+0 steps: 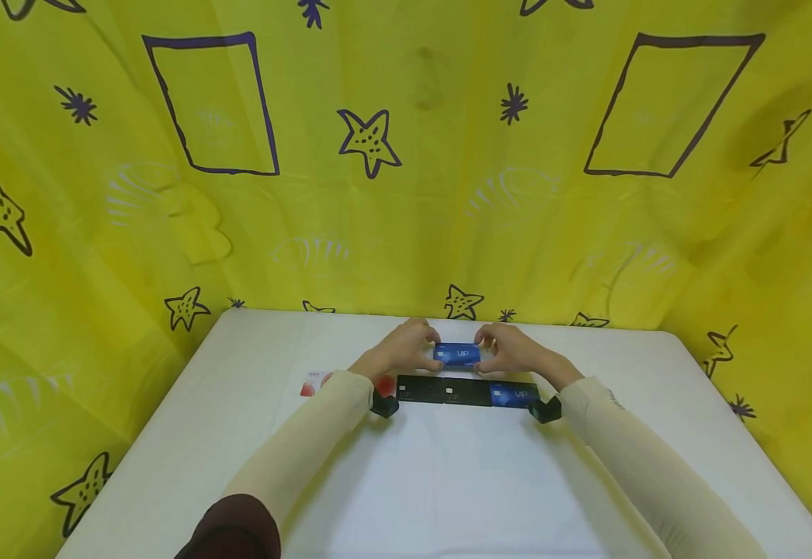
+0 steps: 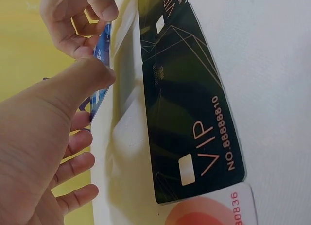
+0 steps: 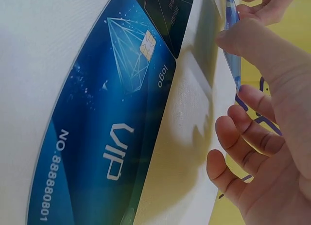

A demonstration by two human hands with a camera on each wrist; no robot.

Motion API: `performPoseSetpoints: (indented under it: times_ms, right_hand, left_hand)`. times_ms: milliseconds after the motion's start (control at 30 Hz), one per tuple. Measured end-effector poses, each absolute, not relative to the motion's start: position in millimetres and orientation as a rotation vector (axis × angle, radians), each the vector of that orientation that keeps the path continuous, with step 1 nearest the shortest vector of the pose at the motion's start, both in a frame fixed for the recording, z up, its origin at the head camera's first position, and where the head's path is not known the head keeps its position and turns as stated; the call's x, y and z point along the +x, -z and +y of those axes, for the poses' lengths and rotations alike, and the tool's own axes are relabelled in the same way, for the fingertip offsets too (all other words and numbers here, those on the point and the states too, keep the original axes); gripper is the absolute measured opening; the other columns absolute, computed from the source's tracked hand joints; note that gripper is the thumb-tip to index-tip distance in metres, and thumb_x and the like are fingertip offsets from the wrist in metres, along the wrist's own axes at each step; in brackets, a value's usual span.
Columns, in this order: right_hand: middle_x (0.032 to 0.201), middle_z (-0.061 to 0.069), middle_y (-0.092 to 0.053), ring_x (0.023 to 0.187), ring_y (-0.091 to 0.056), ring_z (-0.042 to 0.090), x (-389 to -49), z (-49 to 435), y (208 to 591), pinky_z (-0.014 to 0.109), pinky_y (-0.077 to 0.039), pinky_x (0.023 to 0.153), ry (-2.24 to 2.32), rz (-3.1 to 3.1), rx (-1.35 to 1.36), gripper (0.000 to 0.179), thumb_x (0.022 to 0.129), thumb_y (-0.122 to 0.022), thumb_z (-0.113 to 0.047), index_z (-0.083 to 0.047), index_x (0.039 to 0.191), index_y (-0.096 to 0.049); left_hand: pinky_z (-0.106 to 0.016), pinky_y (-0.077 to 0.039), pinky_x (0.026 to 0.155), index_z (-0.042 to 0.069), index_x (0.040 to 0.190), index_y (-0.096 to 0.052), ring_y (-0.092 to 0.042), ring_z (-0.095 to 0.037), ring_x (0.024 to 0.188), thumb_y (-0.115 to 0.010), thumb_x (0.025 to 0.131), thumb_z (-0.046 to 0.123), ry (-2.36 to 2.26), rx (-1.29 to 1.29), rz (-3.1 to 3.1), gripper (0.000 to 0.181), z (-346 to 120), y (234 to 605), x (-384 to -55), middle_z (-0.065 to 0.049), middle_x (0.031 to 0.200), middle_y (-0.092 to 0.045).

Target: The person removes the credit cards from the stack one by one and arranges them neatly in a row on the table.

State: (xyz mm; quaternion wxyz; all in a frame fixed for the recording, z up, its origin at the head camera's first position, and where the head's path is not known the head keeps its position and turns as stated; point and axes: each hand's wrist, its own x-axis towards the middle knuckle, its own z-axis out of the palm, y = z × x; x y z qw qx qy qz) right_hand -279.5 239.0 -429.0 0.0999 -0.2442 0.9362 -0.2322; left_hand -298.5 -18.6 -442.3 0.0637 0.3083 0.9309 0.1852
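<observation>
Both hands hold a blue VIP card [image 1: 457,355] by its short ends, above the far part of the table. My left hand [image 1: 406,346] pinches the left end between thumb and forefinger. At the right end, my right hand [image 1: 513,349] pinches in the same way, with its other fingers spread apart in the right wrist view. Nearer to me lies a row of cards: a black VIP card [image 2: 194,123], a second black VIP card [image 1: 467,392] and another blue VIP card [image 3: 107,118]. A white card with red circles [image 1: 314,382] is at the row's left, partly hidden by my left arm.
The white table [image 1: 434,481] has a yellow curtain [image 1: 420,210] with starfish drawings behind it and along both sides. Dark wrist devices [image 1: 383,404] sit close over the row's ends. Shadows fall on the tabletop beneath the held card.
</observation>
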Motion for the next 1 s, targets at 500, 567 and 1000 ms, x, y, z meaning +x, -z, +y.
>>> performPoseSetpoints:
  times_ms: [500,567,1000]
  right_hand:
    - [0.11,0.011,-0.064,0.094,-0.058,0.025,-276.3,246.9,426.7,0.041,-0.054,0.084,0.692,2.77,-0.704,0.048,0.085,-0.085,-0.028,-0.004,0.121,-0.064]
    - [0.109,0.011,-0.063,0.092,-0.058,0.024,-276.2,249.2,426.8,0.04,-0.053,0.083,0.689,2.773,-0.714,0.048,0.084,-0.085,-0.029,-0.005,0.12,-0.064]
    - [0.103,0.009,-0.064,0.085,-0.057,0.021,-268.9,261.9,424.6,0.035,-0.051,0.076,0.686,2.792,-0.713,0.048,0.083,-0.084,-0.027,-0.004,0.119,-0.064]
  left_hand:
    - [-0.033,-0.048,0.097,0.009,0.122,-0.074,-0.056,-0.018,0.106,-0.083,0.085,0.041,-0.574,0.97,2.825,0.05,-13.0,440.7,-295.2,-0.004,0.115,-0.067]
    - [-0.034,-0.048,0.098,0.009,0.123,-0.074,-0.056,-0.018,0.107,-0.083,0.085,0.041,-0.581,0.968,2.822,0.05,-11.6,440.1,-294.3,-0.004,0.116,-0.067]
    - [-0.034,-0.047,0.098,0.011,0.123,-0.074,-0.055,-0.017,0.108,-0.081,0.086,0.043,-0.588,1.027,2.818,0.05,0.2,443.6,-293.1,-0.003,0.114,-0.065]
